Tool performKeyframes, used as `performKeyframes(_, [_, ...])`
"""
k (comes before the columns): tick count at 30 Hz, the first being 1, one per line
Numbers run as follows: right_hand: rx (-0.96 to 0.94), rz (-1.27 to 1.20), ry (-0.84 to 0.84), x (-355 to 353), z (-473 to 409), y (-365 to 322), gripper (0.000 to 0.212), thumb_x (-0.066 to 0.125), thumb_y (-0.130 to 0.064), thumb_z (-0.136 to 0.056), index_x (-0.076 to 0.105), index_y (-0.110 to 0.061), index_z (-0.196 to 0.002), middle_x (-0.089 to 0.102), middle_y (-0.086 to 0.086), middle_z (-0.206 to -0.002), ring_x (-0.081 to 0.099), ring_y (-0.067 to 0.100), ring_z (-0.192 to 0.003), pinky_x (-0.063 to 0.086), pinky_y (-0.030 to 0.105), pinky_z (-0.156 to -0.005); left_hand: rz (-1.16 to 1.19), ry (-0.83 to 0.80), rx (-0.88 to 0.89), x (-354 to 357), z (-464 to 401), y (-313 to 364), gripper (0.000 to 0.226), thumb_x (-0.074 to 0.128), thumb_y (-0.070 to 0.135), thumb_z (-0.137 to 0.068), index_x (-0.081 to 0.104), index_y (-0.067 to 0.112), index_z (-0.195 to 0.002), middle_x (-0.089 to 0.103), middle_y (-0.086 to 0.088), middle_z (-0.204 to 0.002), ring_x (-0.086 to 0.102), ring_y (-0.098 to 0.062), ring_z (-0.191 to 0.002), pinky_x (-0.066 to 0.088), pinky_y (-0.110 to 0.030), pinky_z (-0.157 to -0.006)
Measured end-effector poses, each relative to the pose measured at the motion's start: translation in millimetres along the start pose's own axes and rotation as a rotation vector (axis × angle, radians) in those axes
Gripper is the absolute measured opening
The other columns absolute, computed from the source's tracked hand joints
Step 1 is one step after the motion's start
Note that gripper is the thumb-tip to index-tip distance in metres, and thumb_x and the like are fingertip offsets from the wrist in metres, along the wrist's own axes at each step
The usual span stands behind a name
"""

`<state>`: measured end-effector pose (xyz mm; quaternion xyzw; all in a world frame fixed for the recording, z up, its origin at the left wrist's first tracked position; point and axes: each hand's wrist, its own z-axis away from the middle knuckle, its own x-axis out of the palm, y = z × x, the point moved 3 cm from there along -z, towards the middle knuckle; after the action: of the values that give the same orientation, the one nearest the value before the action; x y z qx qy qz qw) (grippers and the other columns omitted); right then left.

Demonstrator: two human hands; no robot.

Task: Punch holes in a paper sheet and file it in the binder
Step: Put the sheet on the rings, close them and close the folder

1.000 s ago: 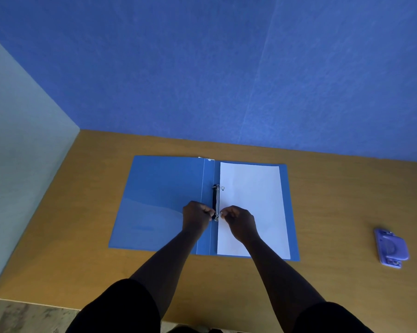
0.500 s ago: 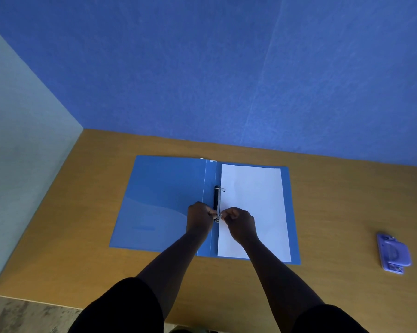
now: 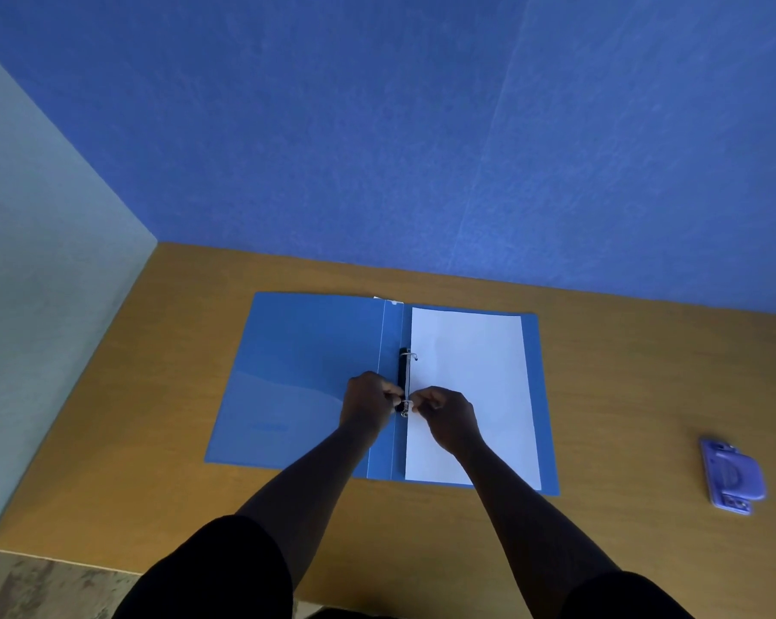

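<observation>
A blue binder (image 3: 296, 377) lies open on the wooden desk. A white paper sheet (image 3: 471, 373) rests on its right half, its left edge at the black ring mechanism (image 3: 404, 368). The far ring (image 3: 413, 356) passes through the sheet. My left hand (image 3: 368, 402) and my right hand (image 3: 446, 415) meet at the near ring (image 3: 405, 407), fingers curled, each pinching one side of it. A purple hole punch (image 3: 732, 478) lies far to the right on the desk, away from both hands.
The wooden desk (image 3: 131, 462) runs to a blue wall at the back and a pale partition (image 3: 42, 306) on the left. Its front edge is close to my body, with floor visible at the lower left.
Both hands stay at the near ring, with only slight shifts of the fingers. The view has drifted a little.
</observation>
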<state>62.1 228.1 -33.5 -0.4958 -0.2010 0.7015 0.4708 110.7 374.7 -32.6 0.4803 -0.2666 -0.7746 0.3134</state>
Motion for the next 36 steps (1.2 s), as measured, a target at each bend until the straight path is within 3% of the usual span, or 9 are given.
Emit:
performKeyframes(5, [-0.020, 0.094, 0.132, -16.1, -4.4, -5.2, 0.016, 0.059, -0.011, -0.089, 0.070, -0.020, -0.096, 0.074, -0.003, -0.088, 0.068, 0.011, -0.083, 0.039, 0.002, -0.064, -0.035, 0.115, -0.026, -6.3, -10.1, 11.8, 0.018, 0.060, 0.000, -0.083, 0.074, 0.010, -0.077, 0.069, -0.001, -0.073, 0.065, -0.013, -0.068, 0.047, -0.019, -0.060])
performKeyframes(7, [-0.081, 0.232, 0.129, -18.4, -5.2, -7.0, 0.026, 0.063, -0.017, -0.090, 0.066, -0.021, -0.115, 0.071, 0.000, -0.102, 0.066, 0.014, -0.093, 0.046, 0.015, -0.076, -0.044, 0.130, -0.066, -5.0, -13.6, 18.0, 0.016, 0.068, 0.006, -0.079, 0.065, 0.010, -0.064, 0.061, -0.002, -0.062, 0.060, -0.014, -0.058, 0.040, -0.019, -0.054])
performKeyframes(9, [-0.157, 0.406, 0.060, -16.4, -6.6, -7.8, 0.046, 0.064, -0.024, -0.090, 0.054, -0.024, -0.135, 0.063, 0.002, -0.117, 0.060, 0.018, -0.107, 0.050, 0.029, -0.089, -0.040, 0.141, -0.118, -0.3, -16.3, 21.6, 0.031, 0.076, 0.011, -0.072, 0.051, 0.011, -0.054, 0.053, -0.002, -0.053, 0.053, -0.016, -0.048, 0.042, -0.021, -0.048])
performKeyframes(12, [-0.205, 0.600, -0.019, -11.7, -9.1, -5.2, 0.059, 0.062, -0.031, -0.091, 0.039, -0.030, -0.146, 0.054, 0.005, -0.129, 0.054, 0.024, -0.117, 0.049, 0.039, -0.095, -0.079, 0.134, -0.169, 9.1, -17.6, 24.4, 0.026, 0.079, 0.011, -0.067, 0.054, 0.009, -0.059, 0.058, -0.004, -0.059, 0.062, -0.021, -0.056, 0.051, -0.026, -0.051])
performKeyframes(17, [-0.240, 0.734, -0.057, -3.3, -11.2, 1.0, 0.060, 0.061, -0.036, -0.092, 0.036, -0.036, -0.146, 0.047, 0.006, -0.132, 0.050, 0.025, -0.119, 0.048, 0.042, -0.094, -0.095, 0.128, -0.221, 15.5, -20.1, 23.2, 0.015, 0.067, 0.000, -0.069, 0.055, 0.007, -0.065, 0.058, -0.006, -0.062, 0.066, -0.026, -0.064, 0.044, -0.025, -0.048])
performKeyframes(22, [-0.273, 0.745, -0.031, -1.9, -9.6, 2.5, 0.059, 0.061, -0.035, -0.092, 0.037, -0.035, -0.145, 0.047, 0.007, -0.131, 0.052, 0.027, -0.116, 0.049, 0.042, -0.092, -0.084, 0.101, -0.296, 10.9, -24.9, 22.1, 0.005, 0.066, 0.004, -0.064, 0.061, 0.004, -0.065, 0.061, -0.008, -0.063, 0.067, -0.028, -0.064, 0.045, -0.024, -0.048])
performKeyframes(27, [-0.277, 0.788, -0.045, -2.4, -9.1, 3.3, 0.059, 0.058, -0.037, -0.094, 0.032, -0.037, -0.147, 0.044, 0.006, -0.133, 0.050, 0.026, -0.118, 0.048, 0.041, -0.092, -0.059, 0.089, -0.250, 5.3, -17.6, 35.0, 0.029, 0.071, 0.004, -0.067, 0.048, 0.009, -0.051, 0.049, -0.001, -0.051, 0.053, -0.016, -0.048, 0.033, -0.019, -0.039])
performKeyframes(29, [-0.285, 0.792, -0.044, -3.2, -9.0, 3.6, 0.059, 0.058, -0.037, -0.093, 0.032, -0.037, -0.147, 0.044, 0.006, -0.133, 0.050, 0.026, -0.117, 0.048, 0.040, -0.092, -0.074, 0.094, -0.209, 6.8, -14.7, 39.2, 0.029, 0.072, 0.006, -0.072, 0.050, 0.009, -0.053, 0.056, -0.006, -0.054, 0.063, -0.020, -0.055, 0.033, -0.020, -0.038])
performKeyframes(36, [-0.229, 0.650, -0.069, -9.7, -15.7, 1.2, 0.052, 0.056, -0.029, -0.095, 0.040, -0.028, -0.145, 0.047, 0.004, -0.140, 0.051, 0.025, -0.125, 0.047, 0.042, -0.100, -0.111, 0.112, -0.148, 17.9, -9.6, 42.2, 0.020, 0.074, 0.021, -0.079, 0.069, 0.002, -0.084, 0.071, -0.011, -0.083, 0.071, -0.027, -0.077, 0.052, -0.029, -0.060])
